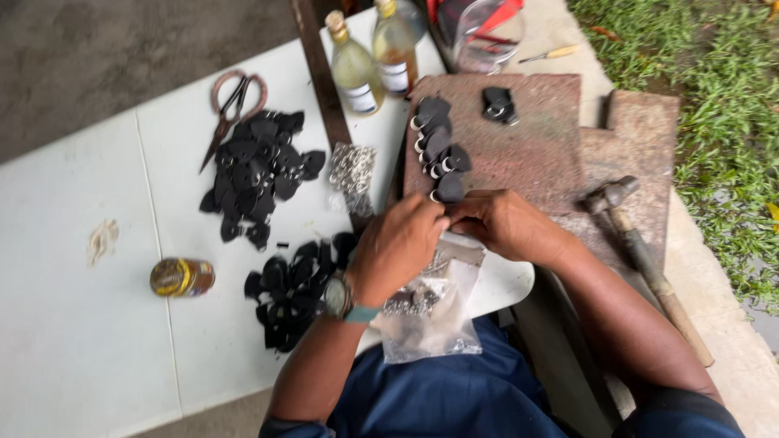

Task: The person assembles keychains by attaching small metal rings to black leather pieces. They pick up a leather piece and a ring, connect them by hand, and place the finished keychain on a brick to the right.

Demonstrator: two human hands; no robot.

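Both hands meet over a small black leather tab at the near edge of the work block.

The left hand (398, 243) and right hand (503, 223) pinch fingertips together on one black leather tab (449, 190), the lowest of a row of tabs with metal rings (436, 146); the grip itself is hidden. Judging by this, a ring is being fitted, which calls for fine alignment. A clear plastic bag of metal parts (430, 320) lies on the lap. The worn reddish-brown slab (527, 138) sits beside a white tabletop (89, 341) with scissors (231, 109), loose black tabs (256, 174), a hammer (641, 251); grass borders the spot.
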